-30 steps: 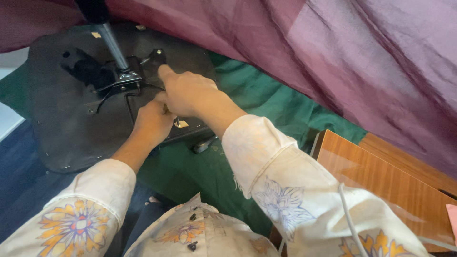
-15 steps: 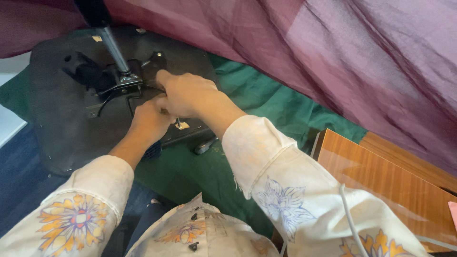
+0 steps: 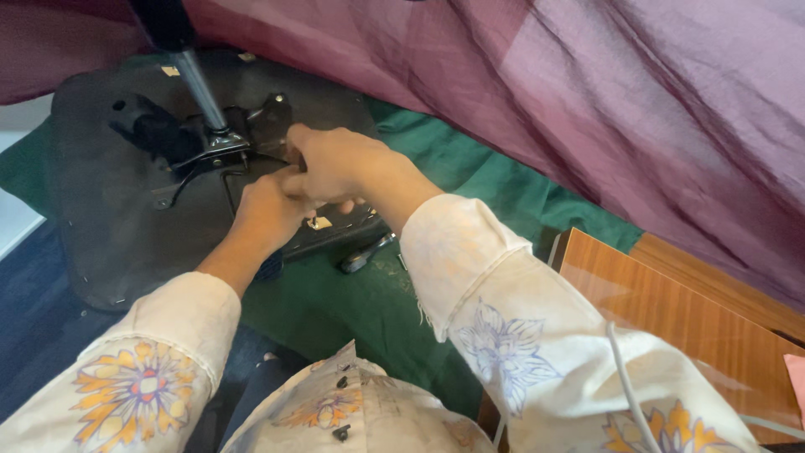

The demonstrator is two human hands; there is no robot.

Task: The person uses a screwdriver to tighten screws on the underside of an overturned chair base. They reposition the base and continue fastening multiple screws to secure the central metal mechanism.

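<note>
Beside both hands, maroon curtain, green cloth, wooden board

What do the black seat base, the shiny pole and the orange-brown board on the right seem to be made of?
The black chair seat underside looks like matte moulded plastic, dull with little glare. The silvery pole looks like polished metal, given its bright streak. The orange-brown board looks like glossy wood or laminate, with visible grain and reflections.

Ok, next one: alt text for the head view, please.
Both hands, left hand and right hand, meet at the metal mechanism under an upturned black chair seat lying on green cloth. A small dark tool lies beside the seat; maroon fabric hangs behind.
</note>
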